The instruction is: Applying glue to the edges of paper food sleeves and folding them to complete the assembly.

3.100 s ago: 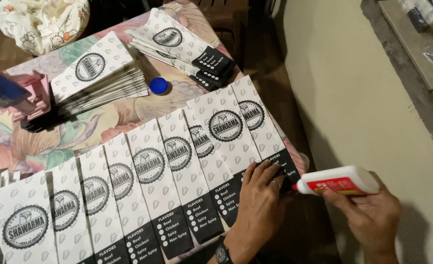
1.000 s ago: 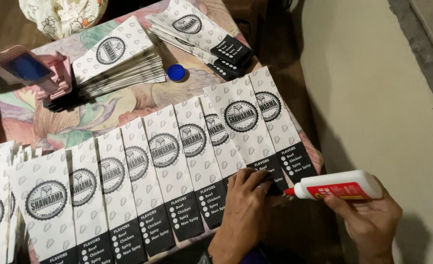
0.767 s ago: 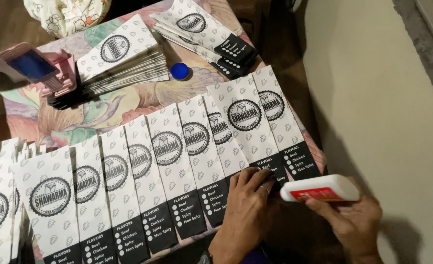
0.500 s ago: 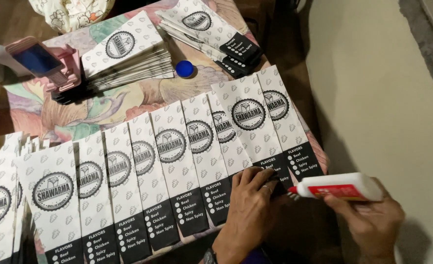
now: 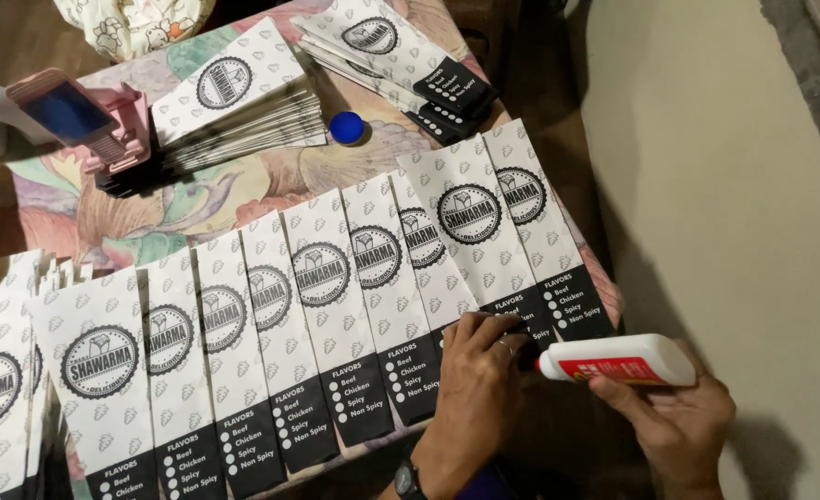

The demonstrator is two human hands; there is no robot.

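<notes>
R hand (image 5: 683, 421) clamped on white glue bottle (image 5: 625, 360), nozzle back at black bottom edge of fanned paper sleeves (image 5: 470, 236) after a brief lift away. L hand (image 5: 475, 384) holds nothing, fingers pressing that edge flat, so gluing looks resumed. Beyond sleeves: blue cap (image 5: 346, 128), sleeve stack (image 5: 243, 111) on worktop (image 5: 243, 190).
</notes>
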